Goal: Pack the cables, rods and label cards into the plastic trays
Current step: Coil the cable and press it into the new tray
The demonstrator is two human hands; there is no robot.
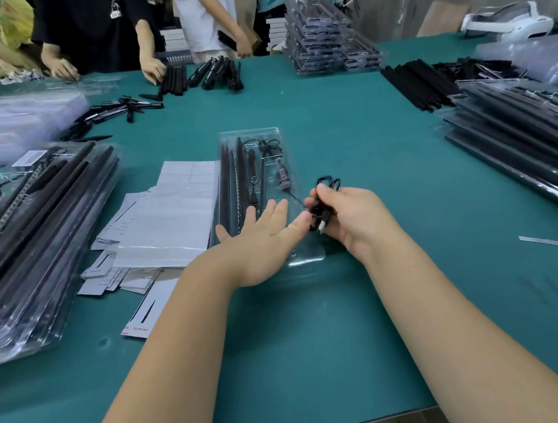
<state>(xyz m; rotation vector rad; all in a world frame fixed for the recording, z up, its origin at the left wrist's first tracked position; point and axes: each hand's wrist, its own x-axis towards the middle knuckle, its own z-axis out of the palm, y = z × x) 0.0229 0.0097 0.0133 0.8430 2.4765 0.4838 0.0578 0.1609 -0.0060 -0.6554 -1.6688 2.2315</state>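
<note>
A clear plastic tray (268, 136) lies lengthwise in the middle of the green table (366, 298). Dark rods (233, 181) fill its left slots, and a thin cable with a small controller (283, 175) lies in its right part. My left hand (262, 233) rests flat on the tray's near end with straight fingers. My right hand (350, 219) grips a coiled black cable (325, 203) just off the tray's right edge; a thin wire runs from it toward the controller. White label cards (168, 219) lie in a loose heap left of the tray.
Packed trays are stacked at the left (32, 237), at the right (524, 137) and at the far centre (324, 34). Loose black rods lie at the far right (419, 83) and far middle (201, 76). Two people stand across the table. A white strip (542, 240) lies at the right.
</note>
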